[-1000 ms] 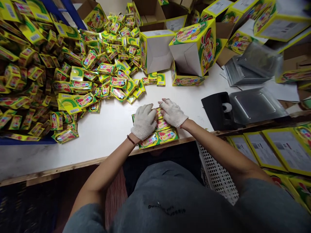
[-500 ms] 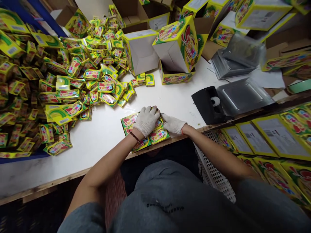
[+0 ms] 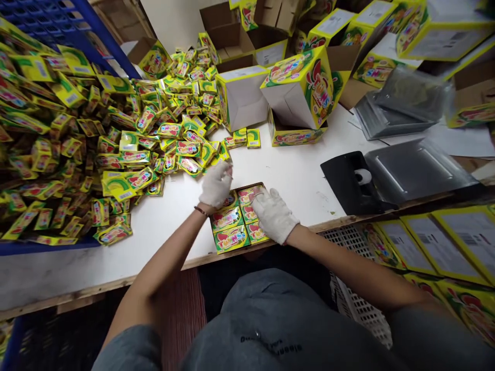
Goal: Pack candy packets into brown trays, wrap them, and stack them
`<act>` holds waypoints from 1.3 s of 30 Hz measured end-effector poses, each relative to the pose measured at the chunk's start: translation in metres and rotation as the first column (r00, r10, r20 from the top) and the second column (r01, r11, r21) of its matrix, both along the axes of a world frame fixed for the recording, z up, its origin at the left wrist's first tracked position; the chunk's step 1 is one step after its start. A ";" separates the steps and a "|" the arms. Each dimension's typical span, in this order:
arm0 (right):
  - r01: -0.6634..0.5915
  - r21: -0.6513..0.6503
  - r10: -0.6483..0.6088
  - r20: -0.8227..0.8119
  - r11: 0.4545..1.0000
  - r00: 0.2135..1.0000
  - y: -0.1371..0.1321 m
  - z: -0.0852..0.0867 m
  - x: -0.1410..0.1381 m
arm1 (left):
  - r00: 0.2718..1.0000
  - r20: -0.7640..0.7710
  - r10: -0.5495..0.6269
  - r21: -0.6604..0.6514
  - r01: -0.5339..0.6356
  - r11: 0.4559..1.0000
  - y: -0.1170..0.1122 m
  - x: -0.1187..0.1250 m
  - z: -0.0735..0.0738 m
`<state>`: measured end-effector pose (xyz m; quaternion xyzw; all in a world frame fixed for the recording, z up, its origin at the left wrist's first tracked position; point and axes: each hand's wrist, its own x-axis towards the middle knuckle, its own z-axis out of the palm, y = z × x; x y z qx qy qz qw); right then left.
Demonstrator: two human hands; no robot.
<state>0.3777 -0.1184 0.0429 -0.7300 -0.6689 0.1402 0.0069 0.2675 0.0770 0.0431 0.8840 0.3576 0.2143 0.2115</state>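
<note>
A shallow open carton (image 3: 263, 184) near the table's front edge holds rows of small yellow-green printed boxes (image 3: 232, 238). My left hand (image 3: 216, 185), in a white knit glove, is raised over the carton's far left corner, close to the loose pile. Its fingers are curled together, and anything in them is hidden. Over the carton's right side lies my right hand (image 3: 274, 214), gloved too, its thumb apart and its fingers reaching onto the small boxes at the far right. Part of that side is covered by the hand.
A large heap of loose small boxes (image 3: 135, 154) spreads over the left, beside a blue crate (image 3: 88, 31). Printed cartons (image 3: 297, 87) stand at the back. A black tape dispenser (image 3: 344, 183) and clear plastic trays (image 3: 417, 165) lie right. Packed cartons (image 3: 421, 242) sit below the table edge.
My left hand has lifted off the small boxes and moved left toward the heap. My right hand has come from the carton's side onto its right-hand boxes. The view has shifted left.
</note>
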 end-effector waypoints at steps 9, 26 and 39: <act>-0.077 0.042 0.086 -0.265 0.996 0.960 0.001 0.004 0.017 | 0.985 -0.046 0.167 -0.114 -0.171 0.979 0.076 0.015 -0.014; 0.594 -0.074 -0.030 -0.996 0.801 -0.085 0.019 0.042 0.060 | 0.951 0.095 -0.293 -0.205 0.306 0.930 -0.109 -0.047 0.029; -0.072 -0.254 -0.063 -0.488 0.965 0.871 0.016 0.062 0.036 | 0.973 0.026 -0.228 -0.056 0.229 0.972 -0.089 -0.045 0.016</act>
